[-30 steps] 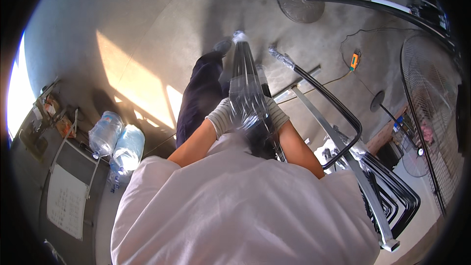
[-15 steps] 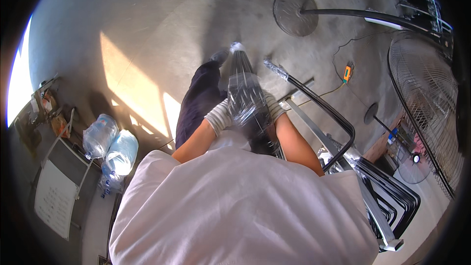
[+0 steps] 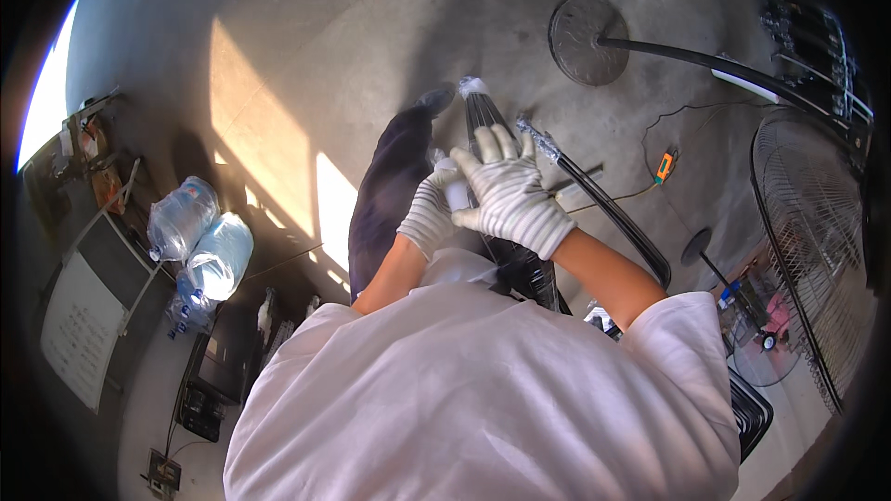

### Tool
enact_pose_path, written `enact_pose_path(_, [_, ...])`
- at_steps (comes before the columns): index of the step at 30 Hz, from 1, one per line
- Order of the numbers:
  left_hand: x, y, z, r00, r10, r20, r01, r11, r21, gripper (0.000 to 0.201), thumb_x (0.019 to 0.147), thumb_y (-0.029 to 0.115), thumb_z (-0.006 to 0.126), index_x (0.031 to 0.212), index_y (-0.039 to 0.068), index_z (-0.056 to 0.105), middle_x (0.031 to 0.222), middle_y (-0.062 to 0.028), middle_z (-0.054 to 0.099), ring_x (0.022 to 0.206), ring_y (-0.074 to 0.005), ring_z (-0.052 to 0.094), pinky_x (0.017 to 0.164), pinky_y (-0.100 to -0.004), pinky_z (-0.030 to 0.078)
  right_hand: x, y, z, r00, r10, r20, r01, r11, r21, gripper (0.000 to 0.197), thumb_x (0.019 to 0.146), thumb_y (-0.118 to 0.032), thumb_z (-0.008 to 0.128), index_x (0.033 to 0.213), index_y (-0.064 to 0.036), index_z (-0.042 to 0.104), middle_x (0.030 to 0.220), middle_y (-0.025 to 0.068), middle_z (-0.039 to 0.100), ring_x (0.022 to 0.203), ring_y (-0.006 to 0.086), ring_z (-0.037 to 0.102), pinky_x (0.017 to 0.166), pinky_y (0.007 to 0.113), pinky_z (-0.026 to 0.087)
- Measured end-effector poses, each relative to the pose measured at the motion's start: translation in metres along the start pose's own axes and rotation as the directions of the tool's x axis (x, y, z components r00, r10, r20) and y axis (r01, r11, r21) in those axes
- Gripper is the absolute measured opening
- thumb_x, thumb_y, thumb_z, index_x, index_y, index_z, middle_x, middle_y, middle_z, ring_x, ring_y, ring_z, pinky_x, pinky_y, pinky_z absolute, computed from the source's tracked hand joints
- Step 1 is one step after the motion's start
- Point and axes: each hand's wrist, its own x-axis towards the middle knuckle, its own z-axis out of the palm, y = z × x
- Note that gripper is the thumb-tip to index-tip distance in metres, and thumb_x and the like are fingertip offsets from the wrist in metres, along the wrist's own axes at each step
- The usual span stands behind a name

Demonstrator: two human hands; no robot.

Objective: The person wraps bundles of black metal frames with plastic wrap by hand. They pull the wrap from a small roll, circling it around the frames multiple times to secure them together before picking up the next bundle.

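Note:
A bundle of dark tubes (image 3: 481, 112) runs away from my body, its far end capped in clear plastic wrap. My right hand (image 3: 518, 193), in a white and grey striped glove, lies over the bundle with its fingers spread. Along the bundle's left side is my left hand (image 3: 429, 211), gloved the same way. Its fingers curl round a whitish roll (image 3: 455, 191) that looks like stretch film; the right hand partly covers it. To the right another set of bent black tubes (image 3: 603, 202) has a film-wrapped end.
A large wire-caged fan (image 3: 812, 250) stands at the right, and a round-based stand (image 3: 588, 39) lies beyond. An orange device (image 3: 665, 168) with a cable rests on the floor. Big water bottles (image 3: 221, 255) and a whiteboard (image 3: 82, 329) are at the left.
My right hand has come from the bundle's right side onto its top, fingers spread. The left hand has risen into fuller view with the whitish roll. The whole view has shifted slightly.

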Motion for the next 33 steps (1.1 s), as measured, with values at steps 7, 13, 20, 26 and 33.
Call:
enact_pose_path(7, [-0.002,-0.004,-0.007,0.996,0.028,-0.088,-0.023,0.998,0.053,0.029,0.069,0.014,0.057,0.096,0.006,0.05,0.088,-0.0114,0.055,0.077,-0.0259,0.056,0.073,-0.0378,0.049,-0.019,0.003,0.016,0.952,0.165,-0.259,-0.109,0.97,0.217,0.064,0.054,-0.048,0.07,0.108,-0.019,0.055,0.099,0.0096,0.046,0.1,0.0263,0.042,0.083,0.042,0.036])
enact_pose_path(13, [0.0,0.009,-0.011,0.976,0.215,0.041,-0.216,0.92,0.326,0.029,0.065,0.012,0.064,0.091,0.004,0.054,0.08,-0.0074,0.057,0.069,-0.0204,0.056,0.067,-0.0316,0.048,-0.028,-0.002,0.019,0.94,0.303,-0.156,-0.223,0.894,0.39,0.062,0.062,-0.048,0.067,0.115,-0.0191,0.053,0.12,0.019,0.04,0.113,0.0369,0.038,0.093,0.046,0.035])
enact_pose_path(20, [-0.086,0.079,0.107,0.494,0.613,0.617,-0.868,0.309,0.389,0.032,0.077,0.024,0.055,0.102,0.005,0.049,0.09,-0.0038,0.051,0.081,-0.0137,0.051,0.072,-0.027,0.045,-0.033,-0.006,0.033,0.853,0.21,-0.478,-0.078,0.957,0.28,0.05,0.066,-0.04,0.066,0.104,-0.0091,0.055,0.107,0.0124,0.046,0.093,0.0302,0.05,0.079,0.037,0.045])
enact_pose_path(26, [-0.107,0.069,0.068,0.847,0.466,0.257,-0.526,0.804,0.276,0.041,0.069,0.034,0.061,0.095,0.005,0.051,0.086,-0.009,0.055,0.076,-0.0256,0.058,0.064,-0.0442,0.051,-0.048,0.011,0.036,0.709,0.512,-0.485,0.023,0.67,0.742,0.046,0.074,-0.027,0.063,0.108,-0.0001,0.049,0.097,0.0164,0.056,0.088,0.0275,0.054,0.077,0.034,0.043])
enact_pose_path(33, [-0.031,0.0,0.041,0.986,-0.112,0.121,0.123,0.988,-0.093,0.038,0.072,0.039,0.061,0.093,0.009,0.053,0.081,-0.0059,0.057,0.07,-0.0217,0.056,0.065,-0.0394,0.052,-0.143,0.054,0.124,0.841,0.519,-0.151,-0.117,0.448,0.886,0.055,0.077,-0.04,0.06,0.116,-0.0033,0.045,0.096,0.0188,0.059,0.089,0.0292,0.057,0.079,0.034,0.043])
